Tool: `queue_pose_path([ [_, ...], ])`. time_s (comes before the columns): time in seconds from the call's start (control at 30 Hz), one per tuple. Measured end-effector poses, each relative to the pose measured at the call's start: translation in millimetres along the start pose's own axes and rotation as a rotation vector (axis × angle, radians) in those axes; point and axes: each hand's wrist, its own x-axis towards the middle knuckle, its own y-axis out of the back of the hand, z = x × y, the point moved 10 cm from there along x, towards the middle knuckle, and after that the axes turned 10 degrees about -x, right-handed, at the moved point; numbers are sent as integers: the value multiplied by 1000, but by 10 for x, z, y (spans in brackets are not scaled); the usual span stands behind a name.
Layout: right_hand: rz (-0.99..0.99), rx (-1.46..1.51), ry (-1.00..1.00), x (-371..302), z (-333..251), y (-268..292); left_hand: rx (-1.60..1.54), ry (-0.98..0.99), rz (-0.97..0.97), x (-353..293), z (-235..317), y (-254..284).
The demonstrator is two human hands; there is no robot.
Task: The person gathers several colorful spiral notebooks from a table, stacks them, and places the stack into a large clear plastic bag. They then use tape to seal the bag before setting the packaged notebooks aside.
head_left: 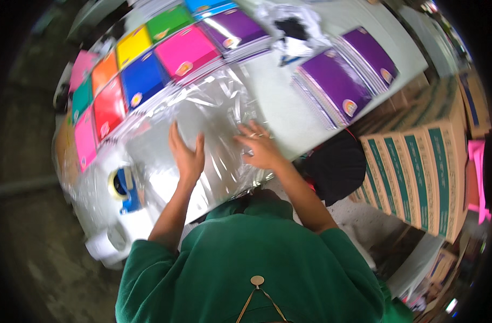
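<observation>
from where i stand, the clear plastic (216,121) lies spread under and between the person's fingers, shiny and creased over the table (281,105). the left hand (189,159) is open above it, its long fingers close together and its thumb standing well apart, with nothing seen in the gap; i cannot tell whether it touches the plastic. the right hand (263,149) is open too, its fingers loosely spread and slightly bent, a ring on one, the tips at the plastic's right part; i see no clear pinch on it. to the left of the left fingers sits a blue tape dispenser (131,192), and nearer the person on that side a whitish roll (105,245). just beyond the fingertips come a pink notebook (185,52), a blue notebook (143,79) and a red notebook (109,107), in rows with other colours behind them. to the right of the right fingers are a black cloth thing (336,167), blurred, and, past it, boxes (418,161) with green stripes. ahead and right of those fingers stand two stacks of purple notebooks (337,81), side by side. farther off, beyond both hands, lies a crumpled white bag (310,26) with something black in it.
</observation>
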Motion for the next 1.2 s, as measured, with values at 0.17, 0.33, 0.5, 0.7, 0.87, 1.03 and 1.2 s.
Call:
queue_pose_path([
  [0.17, -384, -303, -199, -61, 137, 189, 618, 407, -185, -1411, -1265, 664],
  [0.33, -10, -454, 147, 83, -1315, 907, 657, 351, -93, -1453, -1192, 675],
  [0.5, -307, -243, 340, -267, -1557, -163, 625, 378, -82, -1416, -1163, 706],
  [0.7, -34, -503, -69, -441, -35, -152, 633, 454, -83, -1465, -1214, 690],
  [0.87, 78, -341, -43, -536, -107, 29, 476, 479, -30, -1469, -1291, 799],
  [1.03, 335, -217, -335, -702, 300, 279, 641, 297, 867, -1420, -1016, 2166],
  [1.2, 167, -468, -604, -461, 552, 233, 182, 519, 722, -1347, -1775, 2642],
])
